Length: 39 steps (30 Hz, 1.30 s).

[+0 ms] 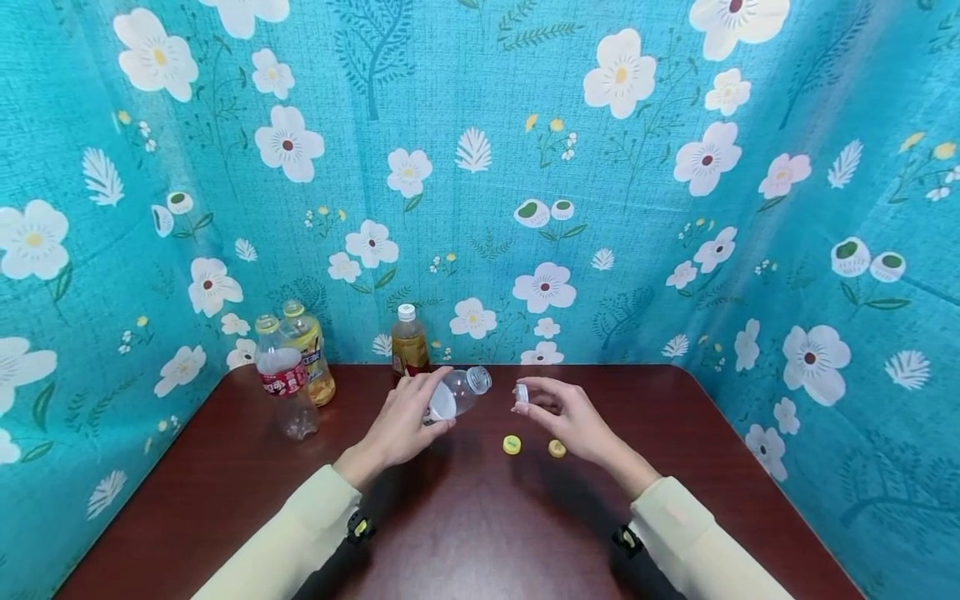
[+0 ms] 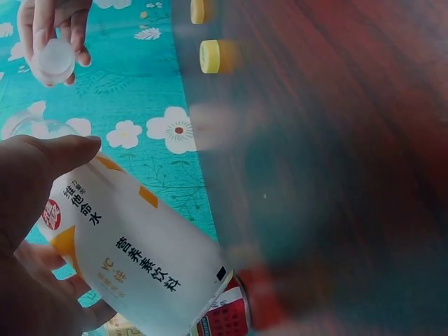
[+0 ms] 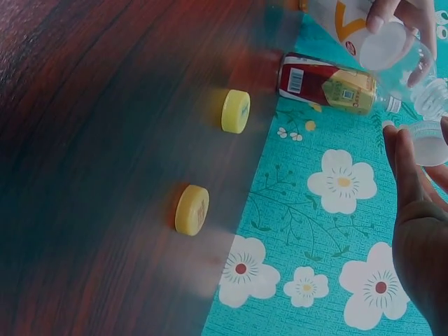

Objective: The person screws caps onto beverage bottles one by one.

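Note:
In the head view the left hand [image 1: 405,419] grips a clear bottle [image 1: 462,392] with a white label, tilted with its uncapped mouth toward the right. The left wrist view shows the thumb and fingers of the left hand [image 2: 42,217] around the labelled bottle [image 2: 129,241]. A white cap [image 1: 522,393] is pinched between the thumb and fingers of the right hand [image 1: 573,417], a short gap from the bottle's mouth. In the right wrist view the cap [image 3: 428,143] is at the fingertips of the right hand [image 3: 420,224], its far side hidden by fingers.
A yellow cap [image 1: 512,445] and an orange-yellow cap [image 1: 557,449] lie on the dark red table [image 1: 465,533]. At the left stand two uncapped bottles, one with a red label [image 1: 285,382], one yellow [image 1: 318,367]. A white-capped bottle [image 1: 409,343] stands behind the left hand.

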Motion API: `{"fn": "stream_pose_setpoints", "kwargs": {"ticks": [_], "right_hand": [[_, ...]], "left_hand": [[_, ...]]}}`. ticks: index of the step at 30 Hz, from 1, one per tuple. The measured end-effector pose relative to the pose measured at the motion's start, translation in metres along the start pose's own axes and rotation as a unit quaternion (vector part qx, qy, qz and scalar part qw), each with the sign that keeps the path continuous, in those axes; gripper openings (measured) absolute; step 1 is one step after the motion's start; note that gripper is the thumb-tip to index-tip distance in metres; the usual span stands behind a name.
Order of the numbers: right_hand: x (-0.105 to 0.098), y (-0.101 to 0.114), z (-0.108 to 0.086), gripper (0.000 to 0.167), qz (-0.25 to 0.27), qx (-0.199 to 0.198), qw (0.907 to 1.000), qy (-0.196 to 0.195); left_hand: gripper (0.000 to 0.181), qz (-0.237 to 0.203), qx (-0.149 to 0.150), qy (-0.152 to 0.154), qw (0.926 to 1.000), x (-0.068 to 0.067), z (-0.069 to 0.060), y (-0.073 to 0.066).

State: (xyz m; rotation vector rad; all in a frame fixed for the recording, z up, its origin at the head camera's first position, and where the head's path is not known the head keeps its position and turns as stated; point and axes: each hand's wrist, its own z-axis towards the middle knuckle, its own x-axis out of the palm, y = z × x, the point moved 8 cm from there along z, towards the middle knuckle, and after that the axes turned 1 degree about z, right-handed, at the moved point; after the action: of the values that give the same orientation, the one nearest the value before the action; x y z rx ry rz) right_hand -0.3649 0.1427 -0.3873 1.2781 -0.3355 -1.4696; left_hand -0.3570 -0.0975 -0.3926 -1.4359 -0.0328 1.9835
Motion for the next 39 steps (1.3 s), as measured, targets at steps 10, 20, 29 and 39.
{"fn": "stream_pose_setpoints", "kwargs": {"ticks": [10, 20, 29, 39], "right_hand": [[0.013, 0.024, -0.001, 0.037, 0.023, 0.007, 0.9993, 0.029], [0.028, -0.007, 0.005, 0.04, 0.039, 0.01, 0.9985, 0.036], [0.037, -0.001, 0.01, 0.042, 0.041, -0.012, 0.998, 0.046], [0.044, 0.005, 0.014, 0.04, 0.018, -0.028, 0.998, 0.054]], "left_hand": [[0.08, 0.002, -0.009, 0.029, 0.9995, 0.007, -0.014, 0.005], [0.08, -0.005, -0.014, 0.042, 0.999, 0.01, -0.026, 0.005], [0.081, -0.004, -0.023, 0.049, 0.9985, 0.016, -0.031, 0.006], [0.081, 0.003, -0.023, 0.05, 0.9985, 0.017, -0.035, 0.006]]}}
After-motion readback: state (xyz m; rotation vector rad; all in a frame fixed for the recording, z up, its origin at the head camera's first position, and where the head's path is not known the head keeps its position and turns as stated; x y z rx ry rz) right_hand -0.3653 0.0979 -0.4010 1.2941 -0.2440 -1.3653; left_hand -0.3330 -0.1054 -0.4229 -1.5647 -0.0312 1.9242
